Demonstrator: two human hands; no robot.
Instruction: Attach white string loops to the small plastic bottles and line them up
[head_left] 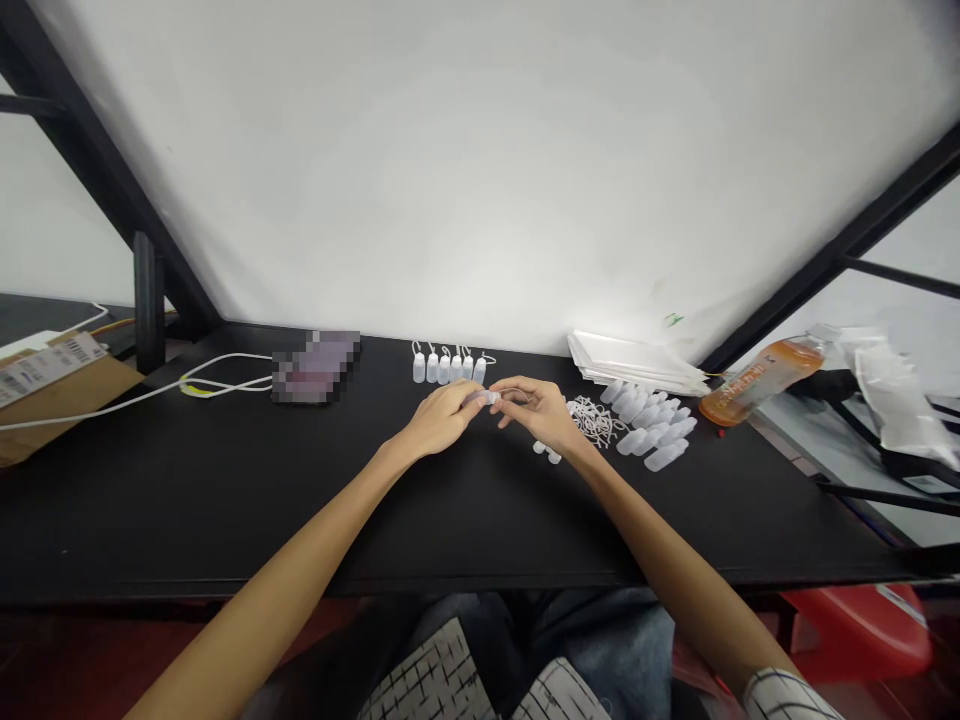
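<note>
Evidently both hands were together over the middle of the black tabletop (225, 480). The left hand (439, 420) pinched a small translucent white plastic bottle (486, 398) by its body, and the right hand (541, 410) had its fingertips pressed on the bottle's other end; what sat under those fingertips I could not tell. Behind them stood a row of capped white bottles (448, 367), all upright. To the right lay a tangle of white plastic loops (594, 420) and, beyond it, a heap of similar bottles (651, 425) on their sides. Some tiny white pieces (546, 452) lay just beside the right wrist. For so small a piece, I judged, a light fingertip grip held low over the tabletop and square to the bottle's axis would serve best, lest it slip or squash.
</note>
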